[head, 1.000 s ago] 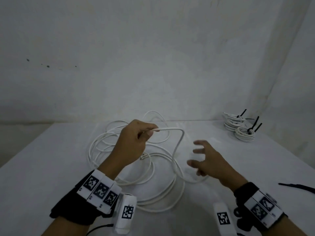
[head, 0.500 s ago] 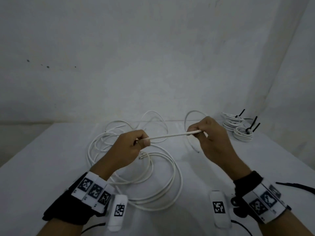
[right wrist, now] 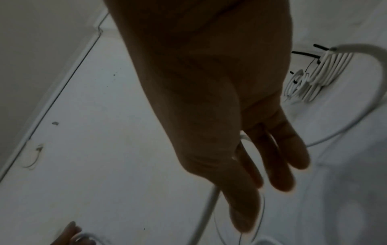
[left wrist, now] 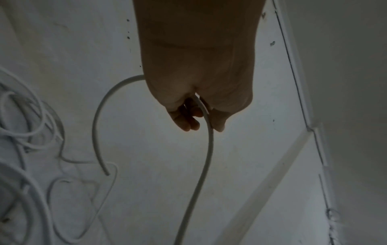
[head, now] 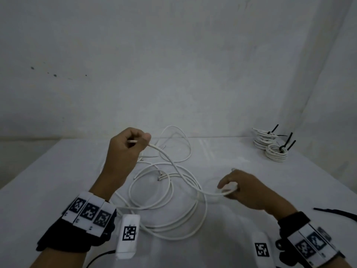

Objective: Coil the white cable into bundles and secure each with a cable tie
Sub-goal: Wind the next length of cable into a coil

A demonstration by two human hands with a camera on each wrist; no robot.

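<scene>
White cable (head: pixel 174 167) runs between both hands now. The left hand (head: pixel 126 149) is raised, its fingers (left wrist: pixel 186 119) curled round the strand near its end, with a short curved tail poking out beyond the fist. Half a second ago the right hand (head: pixel 245 190) pinched the strand up level with the left, the piece between them taut and straight; it has since dropped down and toward the body. Its fingers (head: pixel 225 185) look lightly hooked round the strand just above the tabletop (head: pixel 48 180), though the right wrist view shows them nearly straight, so I cannot tell how firm that hold is.

I judge this a sliding reach that measures out the next turn of a coil. The held stretch slopes from the left fingers down to the right fingers, sagging, its long axis diagonal. Beyond the right fingers it joins loose loops lying between the wrists. Well past the right hand sit finished bundles (head: pixel 270 146) with black cable ties (head: pixel 289 140); a spare tie (head: pixel 336 211) lies near the right wrist.
</scene>
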